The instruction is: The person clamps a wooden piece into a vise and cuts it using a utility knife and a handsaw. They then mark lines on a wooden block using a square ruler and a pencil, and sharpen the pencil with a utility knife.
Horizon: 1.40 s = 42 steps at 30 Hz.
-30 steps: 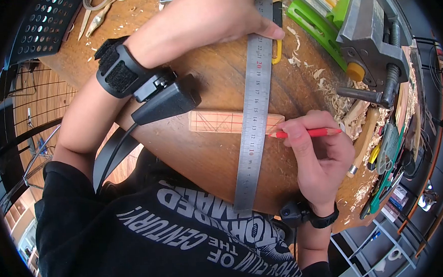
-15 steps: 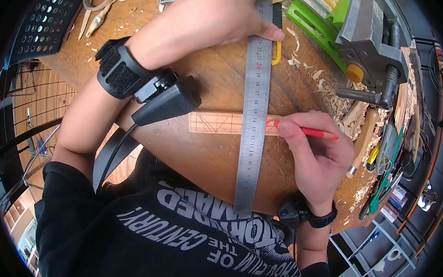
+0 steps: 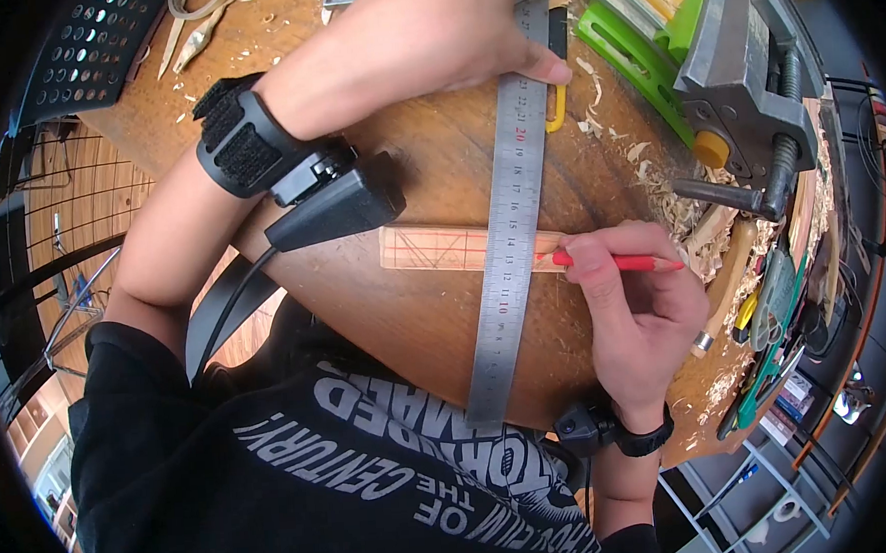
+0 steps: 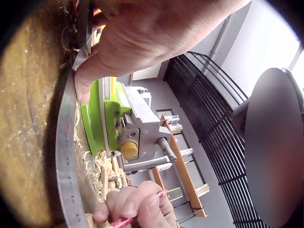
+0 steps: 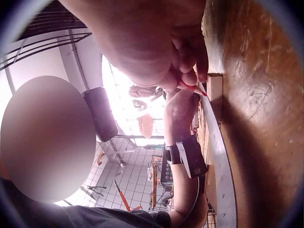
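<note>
In the head view a steel ruler point(image 3: 508, 208) lies crosswise over a flat wooden strip point(image 3: 434, 249) marked with red and dark pencil lines. My left hand point(image 3: 425, 29) holds the ruler's far end, its thumb laid across the metal; most of its fingers are hidden. My right hand point(image 3: 645, 301) pinches a red pencil point(image 3: 643, 263) between thumb and fingers. The pencil's writing tip is over the strip's right part, close beside the ruler's edge. In the right wrist view the red tip point(image 5: 204, 93) shows right at the ruler point(image 5: 219, 156).
A grey metal vise point(image 3: 748, 80) with a green base point(image 3: 633, 71) stands at the back right. Wood shavings point(image 3: 675, 209) and several hand tools point(image 3: 766, 320) line the right side. A yellow-handled tool point(image 3: 555, 110) lies by the ruler's far end. The wooden table's point(image 3: 365, 311) front edge borders the person's shirt.
The pencil tip went away from the person along the ruler's edge, then came partway back, its tilt changing. The left hand, ruler and strip stayed nearly still.
</note>
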### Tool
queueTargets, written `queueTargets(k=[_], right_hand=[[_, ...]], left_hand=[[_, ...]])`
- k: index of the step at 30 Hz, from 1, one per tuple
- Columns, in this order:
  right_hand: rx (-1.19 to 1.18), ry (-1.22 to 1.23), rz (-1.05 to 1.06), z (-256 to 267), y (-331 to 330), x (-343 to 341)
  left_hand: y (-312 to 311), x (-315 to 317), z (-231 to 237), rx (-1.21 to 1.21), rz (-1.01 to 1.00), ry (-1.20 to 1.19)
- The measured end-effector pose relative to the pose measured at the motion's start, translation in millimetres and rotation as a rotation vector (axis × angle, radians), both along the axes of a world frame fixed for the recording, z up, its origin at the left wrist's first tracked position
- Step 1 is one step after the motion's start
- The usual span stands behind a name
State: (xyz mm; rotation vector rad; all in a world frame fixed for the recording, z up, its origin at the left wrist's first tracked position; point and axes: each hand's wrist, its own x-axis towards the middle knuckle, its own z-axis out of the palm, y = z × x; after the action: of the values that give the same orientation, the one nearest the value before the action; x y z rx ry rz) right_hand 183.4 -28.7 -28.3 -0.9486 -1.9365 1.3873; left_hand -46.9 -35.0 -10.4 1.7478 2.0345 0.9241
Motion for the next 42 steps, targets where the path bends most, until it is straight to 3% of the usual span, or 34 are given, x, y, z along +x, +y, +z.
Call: queueTargets(k=[5, 8, 10, 16, 21, 42], right_hand=[[0.018, -0.025, 0.017, 1.7, -0.1, -1.0], [0.016, -0.015, 0.025, 1.3, -0.3, -1.2], [0.025, -0.018, 0.052, 1.9, 0.6, -0.9], [0.023, -0.023, 0.078, 3.2, 1.9, -0.1], [-0.040, -0.005, 0.033, 2.7, 0.9, 0.5], [-0.050, 0.017, 0.004, 1.0, 4.4, 1.2]], left_hand=[[0.3, -1.7, 1.7, 0.047, -0.018, 0.011], [3.7, -6.2, 7.0, -0.108, -0.028, -0.124], [-1.2, 0.0, 1.5, 0.023, -0.023, 0.006], [9.8, -9.7, -16.5, 0.041, -0.031, -0.024], [0.4, -4.0, 6.9, -0.031, -0.026, -0.045], [8.3, -2.7, -7.4, -0.028, 0.048, 0.037]])
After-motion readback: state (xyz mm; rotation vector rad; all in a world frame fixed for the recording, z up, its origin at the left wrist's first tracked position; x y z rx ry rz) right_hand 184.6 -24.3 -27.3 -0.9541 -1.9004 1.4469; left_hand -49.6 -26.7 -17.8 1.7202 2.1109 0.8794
